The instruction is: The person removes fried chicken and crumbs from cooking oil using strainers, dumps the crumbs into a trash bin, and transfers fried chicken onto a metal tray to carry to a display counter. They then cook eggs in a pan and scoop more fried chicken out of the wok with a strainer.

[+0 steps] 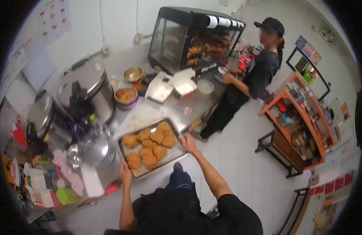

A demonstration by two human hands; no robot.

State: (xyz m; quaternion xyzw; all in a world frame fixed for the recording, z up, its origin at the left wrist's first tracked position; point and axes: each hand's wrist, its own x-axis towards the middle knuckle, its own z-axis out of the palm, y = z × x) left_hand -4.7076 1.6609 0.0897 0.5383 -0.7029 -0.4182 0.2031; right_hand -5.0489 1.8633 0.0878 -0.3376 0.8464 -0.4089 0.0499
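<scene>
A metal tray [174,157] carries several pieces of golden-brown fried chicken [148,152]. My left hand [126,172] is closed on the tray's near left corner, and its fingers are partly hidden beneath the rim. Opposite it, my right hand [187,143] grips the right-hand edge. The tray is at the front edge of the steel counter [117,124]; I cannot tell whether it rests there or is held just above. Right behind it lies a pale, stained sheet [138,118].
Large steel pots [95,92] stand at the left, beside a metal lid [99,150]. Farther back are bowls [126,96], open white boxes [160,87] and a glass food warmer [204,39]. A co-worker [247,78] stands by the counter's far end. An orange shelf [302,117] is at right.
</scene>
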